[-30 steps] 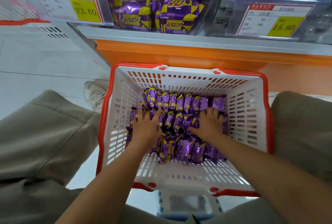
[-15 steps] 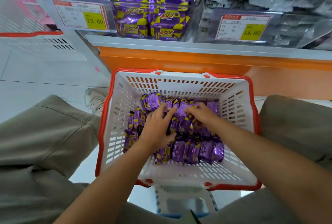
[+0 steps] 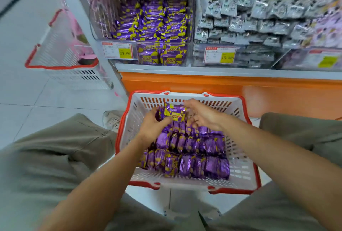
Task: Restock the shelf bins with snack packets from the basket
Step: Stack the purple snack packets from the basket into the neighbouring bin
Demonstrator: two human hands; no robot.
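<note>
A white basket with a red rim (image 3: 246,158) sits on the floor between my knees, holding several rows of purple snack packets (image 3: 192,149). Over its far end I hold a bunch of purple and yellow packets (image 3: 173,113) squeezed between both hands. My left hand (image 3: 152,126) grips the bunch from the left with curled fingers. My right hand (image 3: 202,115) presses against it from the right, fingers curved round its end. Straight ahead, a clear shelf bin (image 3: 148,27) holds the same purple packets, about half full, with a price tag reading 23.60.
To the right of that bin stands a bin of grey and white packets (image 3: 259,18), tagged 15.80. An orange shelf base (image 3: 203,82) runs behind the basket. A second white and red basket (image 3: 61,60) stands on the tiled floor at the left.
My hands came together from lying spread on the packets, gathered a bunch and lifted it above the basket's far end. The view tilted up, so the shelf bins show more fully.
</note>
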